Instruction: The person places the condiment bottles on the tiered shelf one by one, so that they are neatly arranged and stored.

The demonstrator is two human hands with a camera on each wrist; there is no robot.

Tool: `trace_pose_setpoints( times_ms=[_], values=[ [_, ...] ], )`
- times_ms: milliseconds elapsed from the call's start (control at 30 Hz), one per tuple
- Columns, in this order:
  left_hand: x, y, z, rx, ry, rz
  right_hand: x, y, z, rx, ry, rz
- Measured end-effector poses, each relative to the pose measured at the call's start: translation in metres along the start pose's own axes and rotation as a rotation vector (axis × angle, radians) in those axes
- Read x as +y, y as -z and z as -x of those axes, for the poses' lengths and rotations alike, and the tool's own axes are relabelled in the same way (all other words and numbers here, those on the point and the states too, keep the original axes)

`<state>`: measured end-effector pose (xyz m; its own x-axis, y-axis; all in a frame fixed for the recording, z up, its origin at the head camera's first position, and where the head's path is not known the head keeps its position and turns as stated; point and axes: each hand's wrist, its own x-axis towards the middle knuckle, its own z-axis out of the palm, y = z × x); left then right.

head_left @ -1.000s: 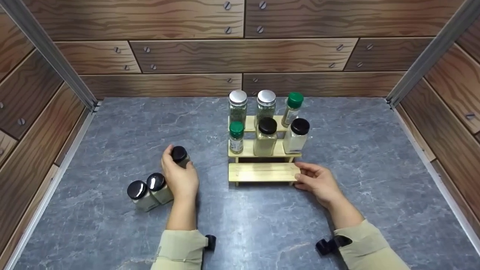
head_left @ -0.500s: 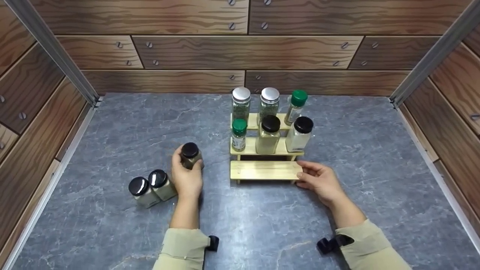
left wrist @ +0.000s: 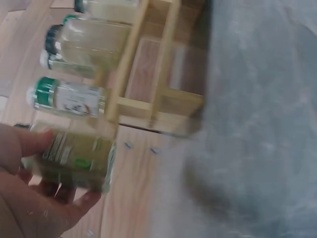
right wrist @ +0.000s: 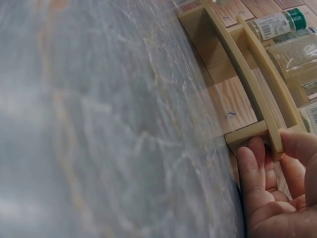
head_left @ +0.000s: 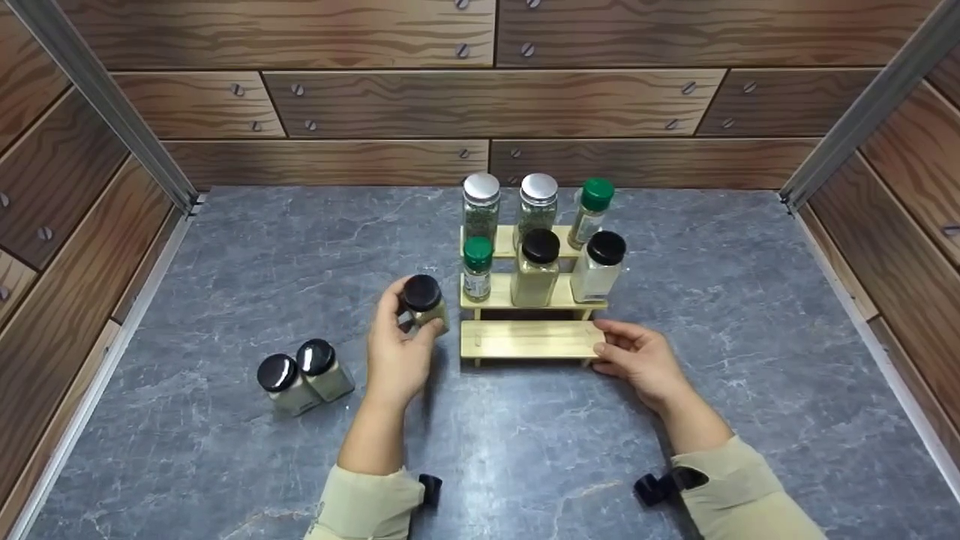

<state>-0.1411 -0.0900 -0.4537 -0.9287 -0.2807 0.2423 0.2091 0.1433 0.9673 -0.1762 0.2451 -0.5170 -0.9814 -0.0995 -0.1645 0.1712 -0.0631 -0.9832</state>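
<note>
I saw left hand [head_left: 399,358] clamped round black-capped jar [head_left: 424,298], just left of rack [head_left: 501,289]; right hand [head_left: 643,367] pinched right end of front step [head_left: 529,340]. My worry: jar carried low could clip step's edge; uneven right-hand pull could tilt rack, toppling bottles [head_left: 535,281] behind.

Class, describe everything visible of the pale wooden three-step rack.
The pale, wooden-looking rack stands upright on the grey marbled table. Its three shelves rise stepwise towards the back on short supports. The upper two each carry three clear, lidded jars; the lowest shows bare, its right end pinched by the person's right hand.
</note>
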Motion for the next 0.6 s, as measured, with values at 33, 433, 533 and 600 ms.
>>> trace_pose_setpoints(
  times_ms=[33, 433, 533, 600],
  values=[
    [0.003, 0.000, 0.001, -0.038, -0.013, 0.006, 0.000, 0.000, 0.000, 0.003, -0.001, -0.001],
    [0.006, -0.013, 0.004, -0.318, -0.027, -0.029, 0.000, 0.000, 0.000, -0.001, -0.001, 0.008],
    [0.004, -0.017, 0.002, -0.341, -0.015, -0.055, 0.000, 0.000, 0.000, -0.005, 0.001, 0.003],
    [0.003, -0.019, 0.001, -0.353, -0.005, -0.077, 0.000, 0.000, 0.000, -0.006, 0.004, 0.002]
  ],
)
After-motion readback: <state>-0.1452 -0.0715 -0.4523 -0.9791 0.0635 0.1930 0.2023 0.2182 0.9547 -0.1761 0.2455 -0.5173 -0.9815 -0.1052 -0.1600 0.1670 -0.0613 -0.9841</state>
